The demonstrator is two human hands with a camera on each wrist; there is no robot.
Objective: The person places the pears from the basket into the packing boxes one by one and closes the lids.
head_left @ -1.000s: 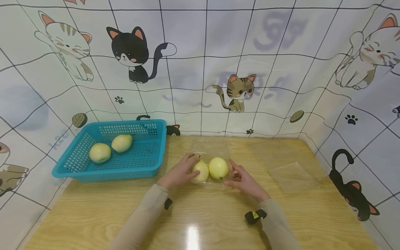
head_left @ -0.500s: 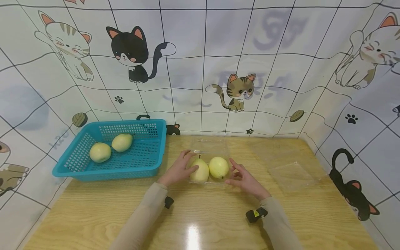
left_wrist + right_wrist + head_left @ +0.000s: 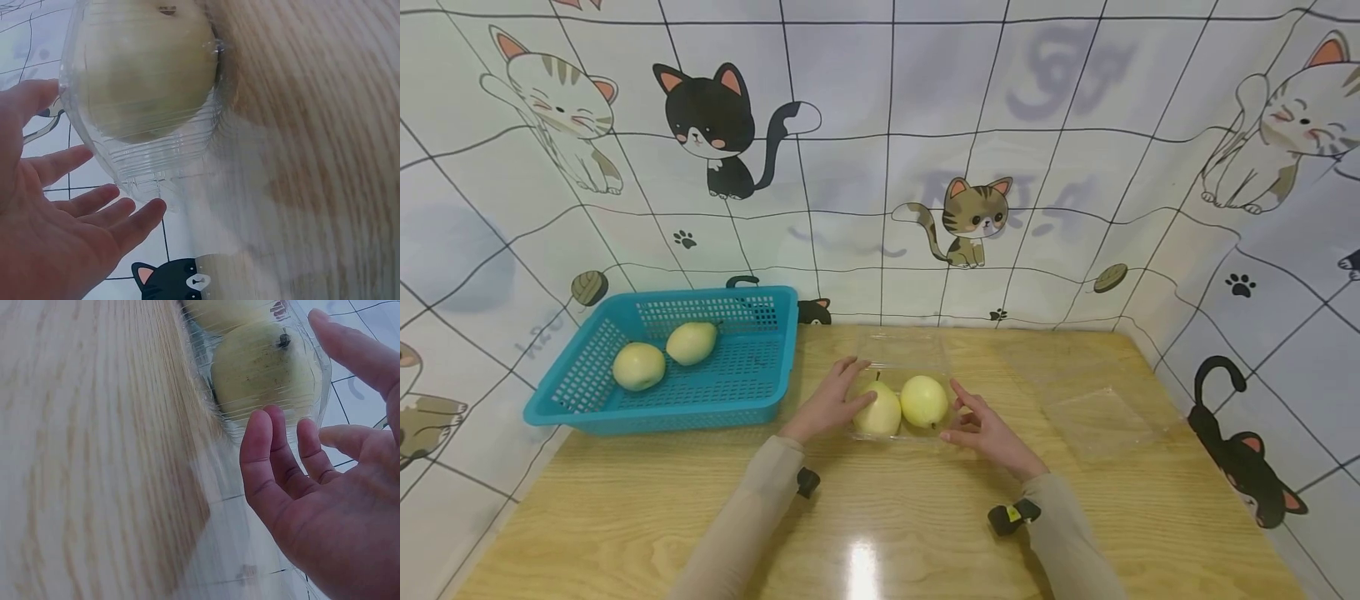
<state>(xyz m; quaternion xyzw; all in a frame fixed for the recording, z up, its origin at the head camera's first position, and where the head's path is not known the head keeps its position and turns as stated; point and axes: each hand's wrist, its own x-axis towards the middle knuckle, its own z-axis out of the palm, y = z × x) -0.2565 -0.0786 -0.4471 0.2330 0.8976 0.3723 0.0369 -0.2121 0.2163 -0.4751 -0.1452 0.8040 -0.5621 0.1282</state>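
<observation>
Two pale yellow-green pears, the left one [image 3: 878,410] and the right one [image 3: 924,402], sit side by side in a clear plastic clamshell box [image 3: 147,159]. Its transparent lid [image 3: 904,348] is folded back toward the wall. My left hand [image 3: 831,406] is at the box's left end, the thumb at the rim over the left pear and the fingers spread along the side. At the opposite end my right hand [image 3: 988,433] has its fingers loosely bent, tips right at the plastic wall. Neither hand curls round a pear.
A blue perforated basket [image 3: 662,418] with two more pears [image 3: 640,367] stands at the back left. Another clear plastic box [image 3: 1105,421] lies on the wooden table [image 3: 880,508] at the right. A cat-patterned sheet [image 3: 850,167] covers the walls behind and beside.
My left hand has shifted slightly back and left, its fingers coming off the left pear toward the box's edge. The right hand stays nearly still.
</observation>
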